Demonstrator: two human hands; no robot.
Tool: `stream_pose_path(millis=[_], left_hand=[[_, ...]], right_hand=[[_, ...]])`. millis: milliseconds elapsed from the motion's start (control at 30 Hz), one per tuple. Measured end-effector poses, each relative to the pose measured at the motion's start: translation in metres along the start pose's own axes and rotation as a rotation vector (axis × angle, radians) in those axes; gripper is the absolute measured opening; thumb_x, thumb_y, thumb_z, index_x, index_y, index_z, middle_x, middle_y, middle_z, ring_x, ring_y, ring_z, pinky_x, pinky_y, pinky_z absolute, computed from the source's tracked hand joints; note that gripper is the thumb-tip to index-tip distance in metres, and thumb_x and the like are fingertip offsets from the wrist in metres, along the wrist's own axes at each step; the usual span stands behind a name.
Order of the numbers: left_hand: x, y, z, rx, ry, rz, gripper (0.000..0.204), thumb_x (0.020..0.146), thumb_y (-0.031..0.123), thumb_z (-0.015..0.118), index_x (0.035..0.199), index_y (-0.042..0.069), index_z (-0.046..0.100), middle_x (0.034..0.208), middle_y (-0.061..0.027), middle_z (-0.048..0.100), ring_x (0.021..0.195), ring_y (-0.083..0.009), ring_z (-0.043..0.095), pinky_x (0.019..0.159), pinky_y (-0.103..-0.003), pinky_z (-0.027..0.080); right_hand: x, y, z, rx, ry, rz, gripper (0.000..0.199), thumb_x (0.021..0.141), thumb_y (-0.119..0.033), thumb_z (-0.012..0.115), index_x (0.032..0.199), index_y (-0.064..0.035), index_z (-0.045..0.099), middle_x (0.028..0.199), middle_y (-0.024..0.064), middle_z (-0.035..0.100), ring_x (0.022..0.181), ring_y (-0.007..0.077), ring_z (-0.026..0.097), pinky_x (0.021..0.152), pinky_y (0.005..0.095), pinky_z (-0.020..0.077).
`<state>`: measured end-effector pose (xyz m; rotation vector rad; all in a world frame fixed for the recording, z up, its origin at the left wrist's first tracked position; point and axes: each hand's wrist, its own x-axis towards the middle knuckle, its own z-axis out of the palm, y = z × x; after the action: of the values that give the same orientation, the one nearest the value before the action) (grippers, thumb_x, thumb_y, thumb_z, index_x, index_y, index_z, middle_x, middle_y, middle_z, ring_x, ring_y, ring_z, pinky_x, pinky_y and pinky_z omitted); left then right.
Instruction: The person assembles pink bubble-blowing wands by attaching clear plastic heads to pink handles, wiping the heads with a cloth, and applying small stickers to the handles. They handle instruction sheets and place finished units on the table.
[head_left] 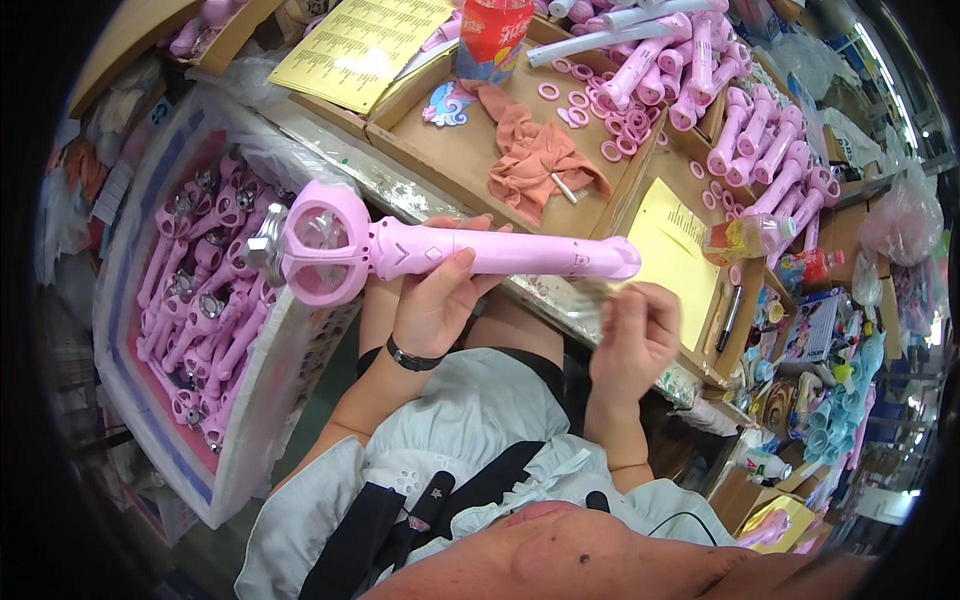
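Observation:
A pink plastic toy wand (pixel 500 252) lies level across the view, its round open-cage head with a silver-coloured knob at the left and its handle at the right. My left hand (pixel 440 300) is wrapped round the handle just below the head, a dark band on the wrist. Close to the handle's right end, my right hand (pixel 638 335) is closed with its fingers curled and apart from the wand. A thin blurred thing shows at its fingertips, too smeared to name.
A white basket (pixel 235 440) full of pink wands stands at the left. On the bench are cardboard trays (pixel 420 150), an orange cloth (pixel 545 165), pink rings (pixel 630 125), pink handles (pixel 700 70), yellow sheets (pixel 665 260), a black pen (pixel 730 318) and a bottle (pixel 745 237).

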<state>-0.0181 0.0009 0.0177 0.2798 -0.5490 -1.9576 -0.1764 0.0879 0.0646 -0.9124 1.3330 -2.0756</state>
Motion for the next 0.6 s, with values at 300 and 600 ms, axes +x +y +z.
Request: stream_pose_path(millis=[300,600], left_hand=[[-0.013,-0.002,0.017,-0.113,0.026,-0.004,0.035,0.095,0.012,0.048,0.128,0.014,0.039,0.132,-0.0117,0.048,0.124,-0.0358,0.044,0.101,-0.053,0.04],[-0.013,0.0,0.02,-0.074,0.061,-0.019,0.04,0.094,0.008,0.048,0.13,0.014,0.035,0.13,-0.0132,0.048,0.123,-0.0364,0.044,0.102,-0.052,0.039]], right_hand=[[-0.007,0.012,0.021,-0.049,-0.062,0.093,0.01,0.086,0.0,0.062,0.095,0.0025,0.058,0.09,0.0061,0.062,0.076,0.0077,0.058,0.071,0.0196,0.0466],[-0.004,0.014,0.025,-0.24,-0.051,0.018,0.011,0.085,-0.002,0.065,0.095,0.0018,0.061,0.084,0.0018,0.062,0.067,0.0017,0.049,0.06,0.0148,0.0398]])
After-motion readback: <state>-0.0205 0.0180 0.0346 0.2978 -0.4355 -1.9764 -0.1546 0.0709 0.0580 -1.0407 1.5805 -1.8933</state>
